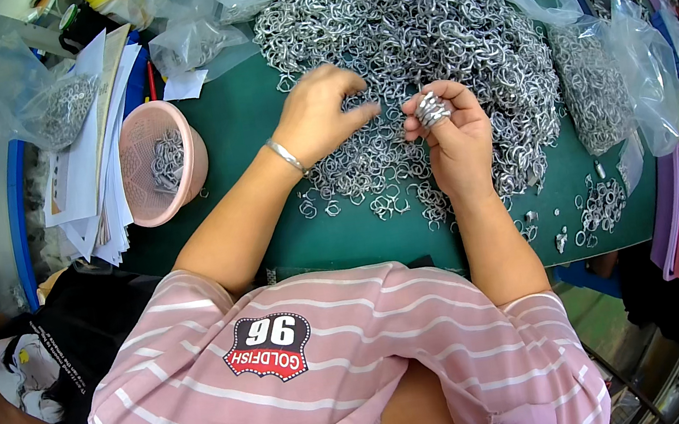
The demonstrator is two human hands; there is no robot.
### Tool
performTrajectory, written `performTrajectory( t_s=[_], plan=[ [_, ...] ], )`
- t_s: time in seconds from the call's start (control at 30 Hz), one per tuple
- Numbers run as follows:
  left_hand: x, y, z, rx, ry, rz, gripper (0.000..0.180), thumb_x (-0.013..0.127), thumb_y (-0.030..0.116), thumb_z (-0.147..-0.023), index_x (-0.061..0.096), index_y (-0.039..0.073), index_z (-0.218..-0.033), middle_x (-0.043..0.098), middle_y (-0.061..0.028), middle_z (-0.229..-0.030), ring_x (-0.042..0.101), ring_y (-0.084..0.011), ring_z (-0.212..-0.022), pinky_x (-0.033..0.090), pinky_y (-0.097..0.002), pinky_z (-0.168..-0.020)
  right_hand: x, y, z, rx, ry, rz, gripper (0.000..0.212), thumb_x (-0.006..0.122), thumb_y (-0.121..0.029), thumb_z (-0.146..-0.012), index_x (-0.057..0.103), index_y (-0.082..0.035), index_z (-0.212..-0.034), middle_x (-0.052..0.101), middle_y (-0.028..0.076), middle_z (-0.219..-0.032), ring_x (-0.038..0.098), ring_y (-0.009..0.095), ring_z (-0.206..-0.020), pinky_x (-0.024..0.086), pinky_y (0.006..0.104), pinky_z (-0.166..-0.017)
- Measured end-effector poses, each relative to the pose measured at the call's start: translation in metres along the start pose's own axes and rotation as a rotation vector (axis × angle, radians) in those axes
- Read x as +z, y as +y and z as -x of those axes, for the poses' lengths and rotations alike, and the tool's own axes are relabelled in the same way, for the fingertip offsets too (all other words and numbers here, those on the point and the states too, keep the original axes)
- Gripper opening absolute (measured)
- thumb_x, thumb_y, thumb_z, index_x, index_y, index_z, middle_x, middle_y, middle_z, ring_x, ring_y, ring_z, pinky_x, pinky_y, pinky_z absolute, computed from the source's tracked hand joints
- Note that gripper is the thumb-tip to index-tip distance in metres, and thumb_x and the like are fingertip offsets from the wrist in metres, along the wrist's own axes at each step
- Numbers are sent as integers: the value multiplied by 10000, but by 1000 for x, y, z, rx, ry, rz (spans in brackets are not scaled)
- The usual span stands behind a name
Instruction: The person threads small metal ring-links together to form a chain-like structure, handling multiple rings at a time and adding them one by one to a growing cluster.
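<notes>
Collection, seemingly needing precision next: pinching silvery metal rings (432,110) in right hand (463,134), two o'clock; holding left hand (317,120) half-spread.

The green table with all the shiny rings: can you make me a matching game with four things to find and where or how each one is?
Things:
1. Pink round plastic basket
2. Bare left hand
3. Silver-coloured metal bracelet
4. Small stack of silver-coloured metal rings

Places and states:
A. Around the left wrist
B. Held in the fingers of the bare right hand
C. Beside the white paper sheets
D. Thumb and finger apart, at the edge of the big heap of grey metal rings

Right pairs: 1-C, 2-D, 3-A, 4-B
</notes>
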State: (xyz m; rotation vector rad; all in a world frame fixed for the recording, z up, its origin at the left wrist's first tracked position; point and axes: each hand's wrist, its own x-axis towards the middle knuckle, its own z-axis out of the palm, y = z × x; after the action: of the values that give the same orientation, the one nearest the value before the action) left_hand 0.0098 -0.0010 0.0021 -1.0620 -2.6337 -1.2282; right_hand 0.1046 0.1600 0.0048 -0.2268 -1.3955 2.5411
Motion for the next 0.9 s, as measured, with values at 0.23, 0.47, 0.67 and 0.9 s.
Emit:
performTrajectory(
  t_s=[0.23,0.47,0.67,0.9],
  plan=[
    [4,6,6,-24,24,90,103,709,88,-738,648,40,-806,606,-50,-804,589,-183,-757,473,-296,-661,0,-1,0,-15,20,53,150,531,21,-860,555,7,-1008,637,117,-920,612,128,-756,517,241,-645],
    [-10,34,14,-298,-63,514,119,672,73,-819,659,-28,-880,639,-44,-789,590,-77,-684,474,-198,-620,2,3,1,-52,-57,146,173,556,91,-804,606,36,-960,626,91,-985,594,106,-858,488,217,-757],
    [-11,40,18,-141,-43,697,129,637,59,-840,658,-21,-939,642,-69,-853,595,-82,-705,485,-223,-624,2,4,2,-57,-67,141,229,512,133,-787,542,28,-989,621,108,-971,602,134,-891,492,240,-781],
    [-5,-1,12,58,-10,-140,270,724,99,-708,617,31,-946,570,-105,-928,571,-285,-885,468,-358,-773,5,2,5,-126,-86,135,302,488,141,-792,496,26,-1071,632,143,-959,624,172,-906,504,261,-799]
  ],
)
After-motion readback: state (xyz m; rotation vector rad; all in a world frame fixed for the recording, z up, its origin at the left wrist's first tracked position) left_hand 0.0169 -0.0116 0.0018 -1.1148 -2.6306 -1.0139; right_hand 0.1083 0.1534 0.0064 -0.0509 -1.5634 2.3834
